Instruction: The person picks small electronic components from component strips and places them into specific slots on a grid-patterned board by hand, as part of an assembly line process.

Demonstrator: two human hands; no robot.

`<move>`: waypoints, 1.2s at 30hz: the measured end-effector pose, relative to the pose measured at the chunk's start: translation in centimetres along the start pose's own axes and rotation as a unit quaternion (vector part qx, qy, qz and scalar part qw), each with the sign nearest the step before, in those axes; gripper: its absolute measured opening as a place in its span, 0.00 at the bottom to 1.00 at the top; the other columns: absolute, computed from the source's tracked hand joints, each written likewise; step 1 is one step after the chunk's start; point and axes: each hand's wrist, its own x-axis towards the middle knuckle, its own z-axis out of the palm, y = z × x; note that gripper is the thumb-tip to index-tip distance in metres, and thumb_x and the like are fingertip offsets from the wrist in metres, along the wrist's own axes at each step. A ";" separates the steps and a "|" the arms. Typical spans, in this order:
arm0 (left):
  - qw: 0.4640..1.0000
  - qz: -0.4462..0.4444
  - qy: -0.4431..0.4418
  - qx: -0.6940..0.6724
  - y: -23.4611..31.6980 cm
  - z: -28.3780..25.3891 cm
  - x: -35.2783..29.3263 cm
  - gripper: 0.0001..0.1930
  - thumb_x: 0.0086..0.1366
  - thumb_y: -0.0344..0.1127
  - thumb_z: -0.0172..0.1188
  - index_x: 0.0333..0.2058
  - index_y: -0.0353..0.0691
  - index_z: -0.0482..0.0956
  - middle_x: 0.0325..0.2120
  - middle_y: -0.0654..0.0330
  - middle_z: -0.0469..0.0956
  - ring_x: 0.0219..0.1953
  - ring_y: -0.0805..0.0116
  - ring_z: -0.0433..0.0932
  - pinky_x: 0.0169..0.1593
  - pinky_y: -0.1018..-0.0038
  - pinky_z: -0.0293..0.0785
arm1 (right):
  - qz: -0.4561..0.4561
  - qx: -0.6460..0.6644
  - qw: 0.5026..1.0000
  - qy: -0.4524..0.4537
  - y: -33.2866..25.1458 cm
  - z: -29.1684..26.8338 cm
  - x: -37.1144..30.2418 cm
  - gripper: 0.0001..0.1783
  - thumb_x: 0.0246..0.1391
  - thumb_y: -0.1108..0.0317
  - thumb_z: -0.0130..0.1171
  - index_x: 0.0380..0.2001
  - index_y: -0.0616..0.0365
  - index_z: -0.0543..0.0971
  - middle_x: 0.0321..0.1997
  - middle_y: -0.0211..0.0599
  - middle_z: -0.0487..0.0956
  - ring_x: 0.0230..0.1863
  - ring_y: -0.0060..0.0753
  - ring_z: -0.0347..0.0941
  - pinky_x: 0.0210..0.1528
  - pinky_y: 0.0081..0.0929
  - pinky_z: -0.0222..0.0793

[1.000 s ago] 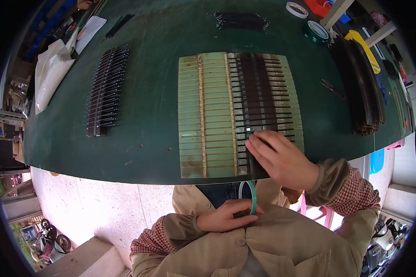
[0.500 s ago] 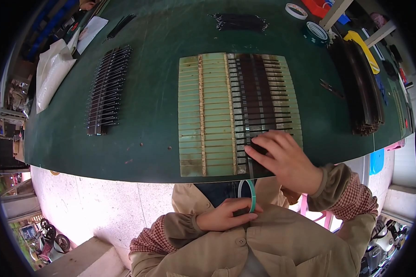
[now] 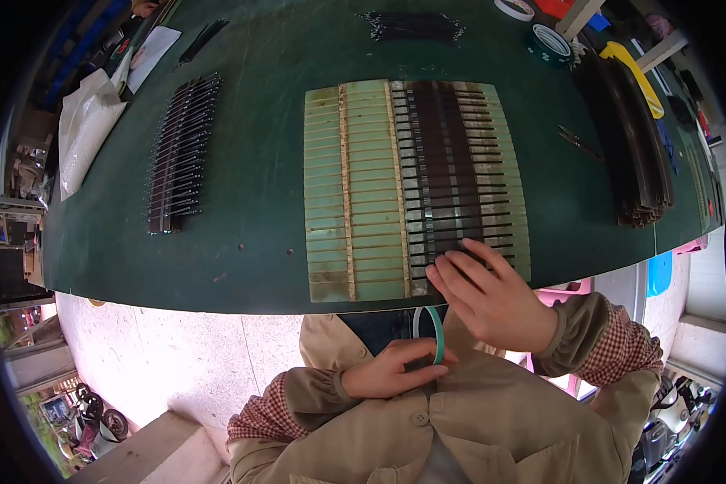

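A pale green grooved board (image 3: 367, 194) lies near the table's front edge. Thin black rods (image 3: 415, 181) sit across its right half in the grooves, with a dark brown strip (image 3: 440, 133) and lighter tape lines running over them. My right hand (image 3: 496, 302) lies on the lower end of this strip, its fingers stretched out and pressing flat. Just below the table edge, my left hand (image 3: 389, 373) grips a green-edged roll of tape (image 3: 438, 335) between thumb and fingers. Whether tape still runs from the roll to the strip is hidden.
A finished-looking bundle of rods on a strip (image 3: 181, 153) lies to the left. Loose black rods (image 3: 411, 28) are at the back. Scissors-like snips (image 3: 579, 143), dark curved strips (image 3: 625, 145) and another tape roll (image 3: 550, 44) lie right. White bubble wrap (image 3: 89, 129) rests far left.
My right fingers have gone from a pinch near the strip's end to lying flatter and spread on it. The tape length seen below them is no longer visible. My left hand keeps the roll.
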 end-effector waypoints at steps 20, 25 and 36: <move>0.996 -0.027 0.046 -0.066 -0.5 0.8 0.1 0.10 0.70 0.35 0.54 0.44 0.35 0.76 0.31 0.63 0.78 0.34 0.78 0.74 0.40 0.79 0.71 | 0.045 0.187 0.960 0.205 2.1 2.3 -3.0 0.29 0.40 0.81 0.61 0.51 0.56 0.78 0.48 0.43 0.74 0.51 0.46 0.70 0.56 0.43 0.67; 0.988 -0.015 0.082 -0.127 -1.8 0.5 0.3 0.13 0.73 0.39 0.50 0.36 0.34 0.75 0.27 0.63 0.76 0.31 0.77 0.72 0.37 0.79 0.70 | 0.300 -0.026 0.927 0.223 13.7 -0.1 -3.9 0.20 0.54 0.77 0.57 0.53 0.61 0.76 0.51 0.43 0.74 0.54 0.45 0.69 0.56 0.32 0.65; 0.950 -0.118 0.184 -0.223 -1.5 0.7 0.7 0.11 0.74 0.38 0.48 0.34 0.37 0.69 0.25 0.59 0.75 0.21 0.75 0.70 0.27 0.79 0.66 | 0.356 0.010 0.890 0.286 18.5 3.2 -8.5 0.14 0.59 0.73 0.57 0.48 0.62 0.75 0.33 0.38 0.71 0.34 0.36 0.71 0.35 0.28 0.68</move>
